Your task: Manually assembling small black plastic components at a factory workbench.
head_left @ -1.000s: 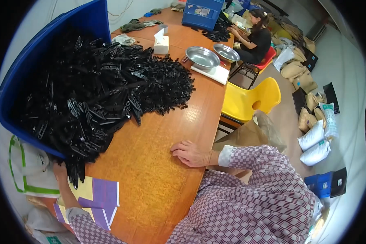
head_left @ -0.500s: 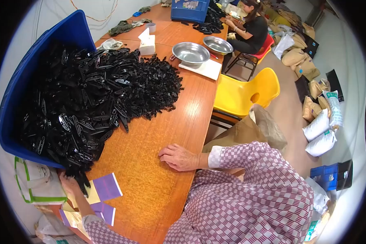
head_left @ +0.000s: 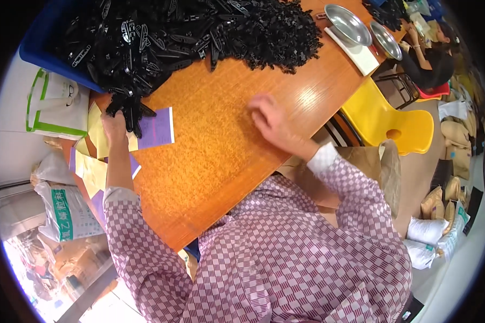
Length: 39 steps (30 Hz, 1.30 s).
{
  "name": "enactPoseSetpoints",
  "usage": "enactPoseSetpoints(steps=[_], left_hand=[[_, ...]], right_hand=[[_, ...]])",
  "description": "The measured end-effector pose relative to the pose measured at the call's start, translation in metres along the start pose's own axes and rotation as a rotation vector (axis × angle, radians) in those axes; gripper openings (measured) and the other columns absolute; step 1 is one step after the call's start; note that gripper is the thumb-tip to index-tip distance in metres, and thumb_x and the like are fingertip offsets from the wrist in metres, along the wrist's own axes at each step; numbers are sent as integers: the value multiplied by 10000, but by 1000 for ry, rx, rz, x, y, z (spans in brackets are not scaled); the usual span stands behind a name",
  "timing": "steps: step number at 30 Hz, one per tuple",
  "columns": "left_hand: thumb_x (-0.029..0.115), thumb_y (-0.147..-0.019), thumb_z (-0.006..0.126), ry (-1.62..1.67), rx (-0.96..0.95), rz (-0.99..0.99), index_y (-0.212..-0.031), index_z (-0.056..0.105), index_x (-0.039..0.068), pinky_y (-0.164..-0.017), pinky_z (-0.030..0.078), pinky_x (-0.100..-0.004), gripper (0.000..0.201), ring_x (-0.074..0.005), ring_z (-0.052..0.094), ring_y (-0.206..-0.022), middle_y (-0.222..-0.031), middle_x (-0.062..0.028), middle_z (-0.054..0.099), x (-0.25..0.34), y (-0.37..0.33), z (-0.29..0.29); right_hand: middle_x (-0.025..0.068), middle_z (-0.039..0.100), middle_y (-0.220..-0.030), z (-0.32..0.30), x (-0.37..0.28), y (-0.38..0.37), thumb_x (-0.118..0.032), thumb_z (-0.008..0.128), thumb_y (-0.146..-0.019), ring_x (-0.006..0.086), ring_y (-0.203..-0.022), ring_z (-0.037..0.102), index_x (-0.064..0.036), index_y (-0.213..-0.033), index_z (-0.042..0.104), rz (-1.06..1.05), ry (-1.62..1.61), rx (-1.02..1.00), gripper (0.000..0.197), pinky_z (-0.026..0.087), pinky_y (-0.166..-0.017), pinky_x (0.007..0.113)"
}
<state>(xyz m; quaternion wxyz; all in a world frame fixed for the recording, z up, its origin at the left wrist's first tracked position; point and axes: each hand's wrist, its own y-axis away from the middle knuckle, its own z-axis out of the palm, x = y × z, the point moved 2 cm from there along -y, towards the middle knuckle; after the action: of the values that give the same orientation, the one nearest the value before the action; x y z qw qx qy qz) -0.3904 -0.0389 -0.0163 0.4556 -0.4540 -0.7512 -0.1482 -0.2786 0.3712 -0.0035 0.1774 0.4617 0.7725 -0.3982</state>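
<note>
My left hand [head_left: 115, 129] reaches to the lower tip of a large pile of black plastic pieces [head_left: 178, 40], long and clip-like. Its fingertips are hidden among several of these pieces, so their grip does not show. Purple and yellow sheets [head_left: 157, 128] lie beneath and beside that hand. Over the bare wooden table [head_left: 215, 140] is my right hand [head_left: 272, 121], smeared by motion with its fingers loosely bent. I see nothing in it, and it is apart from the pile.
A blue bin [head_left: 64, 69] lies tipped at the far left, its pile spilling onto the table. Two metal bowls [head_left: 348, 25] [head_left: 386, 40] stand far right, near a white board [head_left: 361, 56]. Beside the table are a yellow chair [head_left: 382, 116], a green-edged bag [head_left: 56, 102] and a seated person [head_left: 431, 62].
The view has turned, shifting the scene. My right hand has come up off the table with its fingers bending. My left hand is now in among the black pieces at the pile's tip.
</note>
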Motion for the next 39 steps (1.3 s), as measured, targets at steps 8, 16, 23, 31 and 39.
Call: enactPoseSetpoints(steps=[8,16,23,31,39], left_hand=[[95,-768,612,-209,118,257,-1283,371,-11,-954,365,-389,578,-330,467,-1113,-1178,-211,462,2,86,-25],[67,-791,578,-210,53,404,-1126,503,33,-891,407,-368,345,-309,485,-1071,-1116,-156,510,18,146,-26],[50,-787,539,-313,-95,489,-1047,573,93,-856,418,-378,266,-298,508,-1007,-1030,-96,549,37,107,-13],[44,-780,509,-912,-258,784,-1017,618,161,-793,390,-370,286,-234,496,-994,-1068,-50,541,51,70,-2],[114,-782,525,-716,-292,962,-895,531,62,-707,426,-361,124,-243,553,-878,-905,-77,563,67,118,21]], right_hand=[[127,498,-1213,-72,99,-120,-476,642,-768,335,-1100,481,-123,-1206,506,-157,732,490,579,403,-879,481],[111,514,-1225,-48,146,-165,-571,545,-806,333,-1133,468,-200,-1213,534,28,670,433,551,398,-905,470],[84,554,-1115,-28,119,-127,-413,602,-818,324,-1057,489,-154,-1114,583,-102,553,387,394,402,-883,428],[30,511,-1207,-16,82,-95,-263,579,-849,283,-1166,438,-238,-1073,610,-215,641,261,227,338,-937,441],[9,562,-1074,-25,46,-91,-169,640,-783,229,-1027,518,-152,-977,619,-374,581,146,196,363,-869,381]])
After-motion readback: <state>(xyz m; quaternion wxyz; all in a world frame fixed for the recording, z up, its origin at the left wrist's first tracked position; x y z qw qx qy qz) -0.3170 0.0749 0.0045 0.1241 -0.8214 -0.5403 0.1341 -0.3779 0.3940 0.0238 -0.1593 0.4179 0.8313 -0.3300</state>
